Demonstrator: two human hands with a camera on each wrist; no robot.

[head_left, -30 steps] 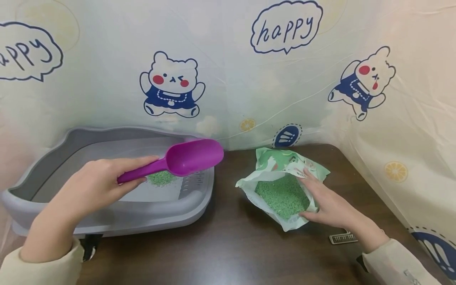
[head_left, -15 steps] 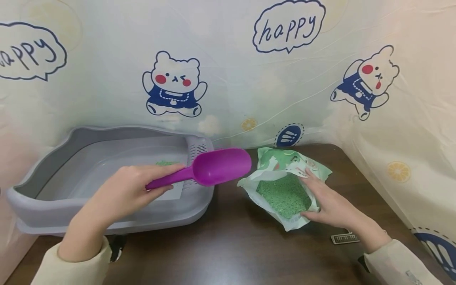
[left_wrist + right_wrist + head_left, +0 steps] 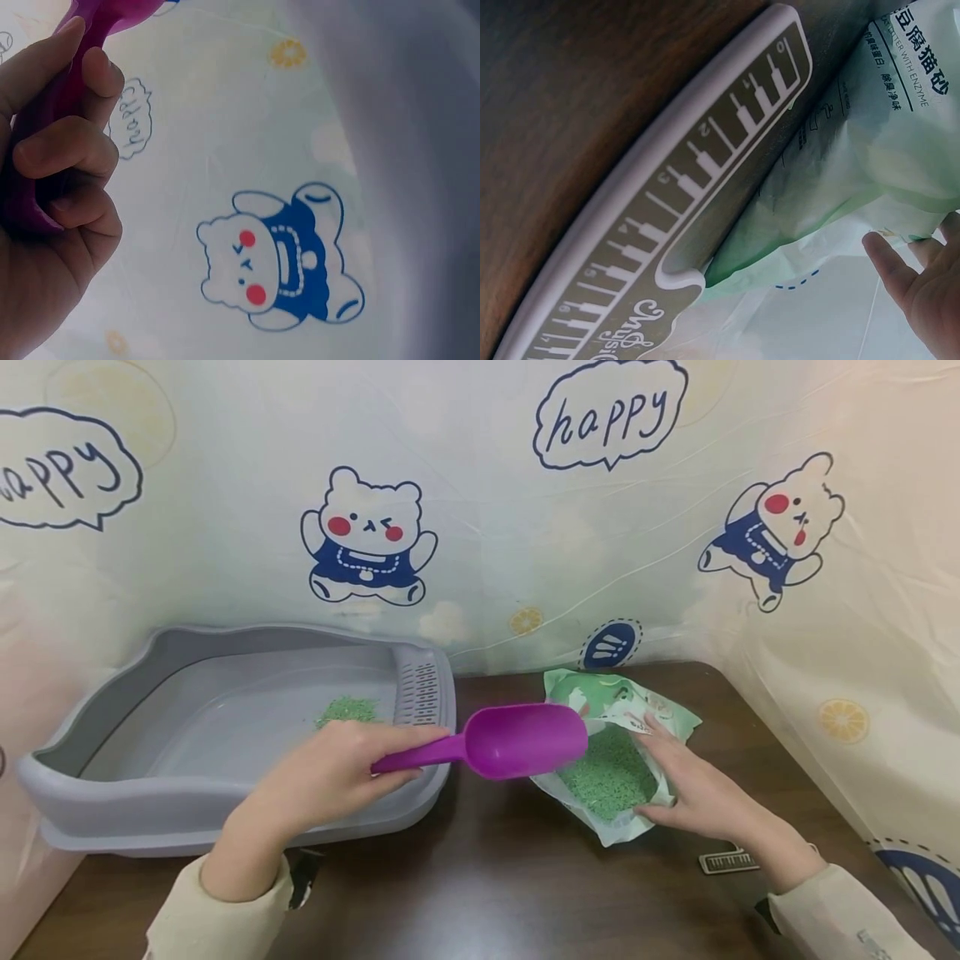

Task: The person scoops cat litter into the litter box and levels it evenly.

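My left hand (image 3: 330,777) grips a purple litter scoop (image 3: 525,741) by its handle. In the left wrist view, the fingers curl round that handle (image 3: 75,67). The scoop's bowl faces up, looks bare inside, and overlaps the left part of an open bag of cat litter (image 3: 573,793) in the head view. Green granules (image 3: 611,777) show inside the bag. My right hand (image 3: 697,789) holds the bag's right side, thumb at the front and fingers farther back. A grey litter box (image 3: 187,810) stands on the left with a small heap of green litter (image 3: 348,710) in it.
A ruler with piano-key markings (image 3: 667,172) lies on the brown table (image 3: 480,893) beside the right wrist. Behind the table hangs a printed cloth (image 3: 480,527) with bears on it, closing off the back and right side.
My left hand has carried the scoop rightward and a little down, from over the litter box to the bag's left edge. The right hand and bag stay put.
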